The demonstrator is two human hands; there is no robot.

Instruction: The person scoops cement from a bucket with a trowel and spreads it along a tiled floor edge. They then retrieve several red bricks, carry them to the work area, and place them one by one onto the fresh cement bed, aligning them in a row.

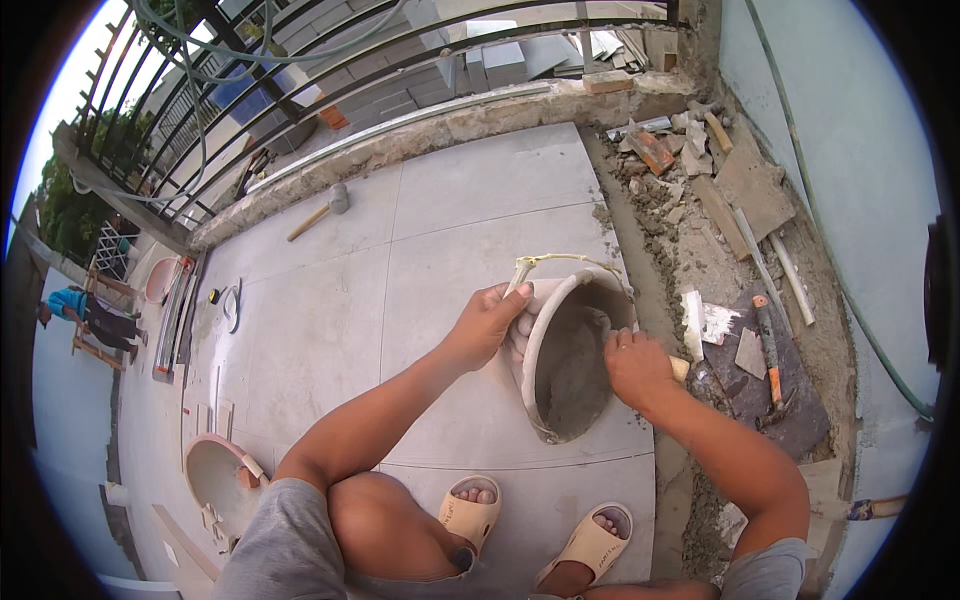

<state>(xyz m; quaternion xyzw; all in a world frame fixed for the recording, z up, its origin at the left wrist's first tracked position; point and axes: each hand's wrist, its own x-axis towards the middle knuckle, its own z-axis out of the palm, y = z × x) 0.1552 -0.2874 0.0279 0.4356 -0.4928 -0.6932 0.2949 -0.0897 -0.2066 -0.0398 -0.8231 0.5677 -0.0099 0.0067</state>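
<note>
A bucket (533, 350) crusted with dried cement is tipped on its side toward me, with wet grey mortar (572, 375) inside. My left hand (492, 322) grips it at the left side, fingers wrapped around the base of its handle (570, 257). At the bucket's mouth, my right hand (640, 368) is closed around a trowel, whose pale handle end (680, 369) sticks out of the fist. The trowel's blade is mostly hidden by the hand and the bucket.
Large grey tiles (310, 300) cover the floor, with a mallet (322, 210) lying farther off. Along the right runs a rubble strip (690, 220) with a hammer (769, 350). A second bucket (215, 470) lies at left. Far left, a person (90, 318) is by a wooden frame.
</note>
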